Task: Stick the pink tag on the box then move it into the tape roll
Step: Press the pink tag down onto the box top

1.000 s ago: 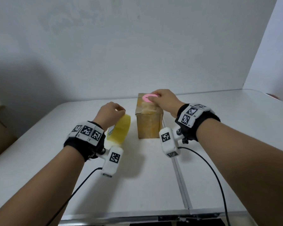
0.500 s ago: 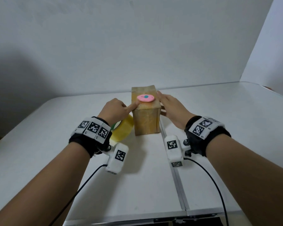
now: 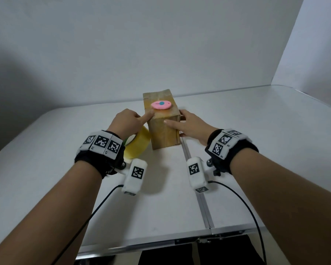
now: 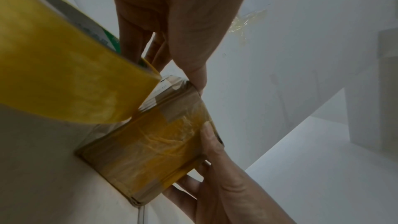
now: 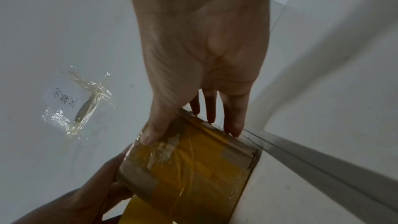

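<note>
Both hands changed jobs: my right hand [image 3: 187, 125] let go of the pink tag [image 3: 161, 105], now stuck atop the box [image 3: 163, 131], fingers spread steadying its side; left hand [image 3: 127, 122] clutches the tape roll [image 3: 137, 145], forefinger nudging the tag.

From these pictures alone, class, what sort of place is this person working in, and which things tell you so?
Probably a bare tabletop recording setup, not a home or shop. A plain white folding table stands against blank white walls, and the only goods on it are a taped cardboard box and a yellow tape roll.
</note>
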